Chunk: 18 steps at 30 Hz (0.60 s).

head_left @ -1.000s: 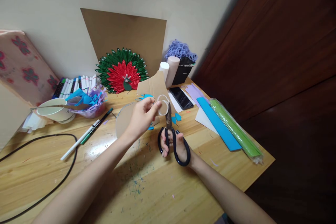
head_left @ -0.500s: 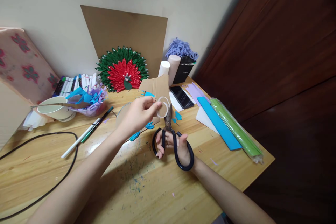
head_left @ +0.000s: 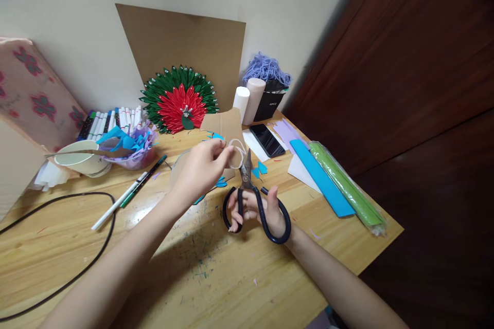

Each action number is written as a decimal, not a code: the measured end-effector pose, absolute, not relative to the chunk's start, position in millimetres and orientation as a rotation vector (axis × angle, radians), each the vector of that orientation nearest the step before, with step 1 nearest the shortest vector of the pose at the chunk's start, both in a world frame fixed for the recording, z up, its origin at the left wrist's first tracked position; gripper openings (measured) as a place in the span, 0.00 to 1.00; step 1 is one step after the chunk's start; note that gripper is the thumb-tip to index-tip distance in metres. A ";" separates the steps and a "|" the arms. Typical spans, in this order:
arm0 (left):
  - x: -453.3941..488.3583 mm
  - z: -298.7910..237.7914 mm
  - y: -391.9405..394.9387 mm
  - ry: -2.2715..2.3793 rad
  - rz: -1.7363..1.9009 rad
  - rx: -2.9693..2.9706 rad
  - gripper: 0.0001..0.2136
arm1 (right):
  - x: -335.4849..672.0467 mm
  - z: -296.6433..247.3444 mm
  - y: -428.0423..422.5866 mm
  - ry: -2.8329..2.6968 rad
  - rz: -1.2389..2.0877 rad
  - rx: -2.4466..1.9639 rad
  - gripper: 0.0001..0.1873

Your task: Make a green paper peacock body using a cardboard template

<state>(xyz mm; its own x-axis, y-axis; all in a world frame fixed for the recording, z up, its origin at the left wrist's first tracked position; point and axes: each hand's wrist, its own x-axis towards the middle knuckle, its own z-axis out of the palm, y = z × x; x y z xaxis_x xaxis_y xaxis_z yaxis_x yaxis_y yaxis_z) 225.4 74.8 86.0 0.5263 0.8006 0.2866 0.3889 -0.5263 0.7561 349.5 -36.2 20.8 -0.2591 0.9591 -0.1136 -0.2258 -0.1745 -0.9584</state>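
Observation:
Between its thumb and fingers, my left hand (head_left: pixel 210 162) pinches a thin white ring (head_left: pixel 236 154), perhaps of paper or plastic. My right hand (head_left: pixel 257 208) has its fingers and thumb through the handles of black-handled scissors (head_left: pixel 247 177). The blades point away from me and are slightly parted, with the ring's right edge at them. Below and behind my left hand lies a piece of brown cardboard (head_left: pixel 224 123) with blue cut shapes (head_left: pixel 221 182) on it, partly hidden by the hand. Small blue paper scraps (head_left: pixel 262 167) are right of the blades.
A phone (head_left: pixel 267 140) lies on white paper. Blue paper (head_left: pixel 322 177) and a green wrapped roll (head_left: pixel 347 187) lie at right. Markers (head_left: pixel 119 200), a white cup (head_left: pixel 79 159), a bowl of scraps (head_left: pixel 135 159) and a black cable (head_left: pixel 110 236) are at left. A red-green fan decoration (head_left: pixel 181 100) leans behind.
The scissors' blades have opened a little, their handles spreading, and have come against the ring's edge. My left hand and the ring have shifted slightly to the left.

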 end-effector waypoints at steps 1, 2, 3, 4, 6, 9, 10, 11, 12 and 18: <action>225.2 85.9 76.5 0.974 0.876 2.086 0.16 | 350.0 20.3 -36.9 -1.142 1.611 -0.976 0.52; 224.6 85.6 78.7 0.987 0.921 2.043 0.16 | 350.6 19.6 -37.8 -1.168 1.608 -0.963 0.52; 223.7 85.4 81.3 0.997 0.973 2.004 0.16 | 351.1 18.8 -38.8 -1.196 1.595 -0.959 0.51; 222.5 85.4 84.0 1.002 1.023 1.966 0.15 | 351.7 17.9 -39.7 -1.222 1.574 -0.963 0.50; 219.4 86.4 89.2 0.996 1.104 1.885 0.14 | 352.7 15.9 -40.8 -1.240 1.523 -0.991 0.48; 215.1 90.2 94.1 0.970 1.154 1.780 0.12 | 356.2 13.6 -40.2 -1.214 1.475 -1.039 0.46; 214.0 91.8 94.7 0.949 1.131 1.763 0.12 | 358.5 13.1 -39.5 -1.221 1.465 -1.055 0.45; 213.0 93.5 95.2 0.921 1.089 1.756 0.12 | 361.6 12.8 -38.8 -1.241 1.455 -1.067 0.44; 212.0 95.1 95.5 0.889 1.036 1.761 0.12 | 365.3 12.8 -38.2 -1.271 1.450 -1.072 0.44; 205.7 96.7 101.3 0.763 0.795 1.868 0.13 | 385.4 15.3 -39.2 -1.420 1.539 -1.037 0.43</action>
<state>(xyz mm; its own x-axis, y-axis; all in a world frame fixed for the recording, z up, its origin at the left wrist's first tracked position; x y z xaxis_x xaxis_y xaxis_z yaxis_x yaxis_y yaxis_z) 205.7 101.3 96.7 0.5965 0.7767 0.2025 0.1708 -0.3693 0.9135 385.4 -39.2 15.3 -0.3599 0.9312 -0.0572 -0.0175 -0.0680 -0.9975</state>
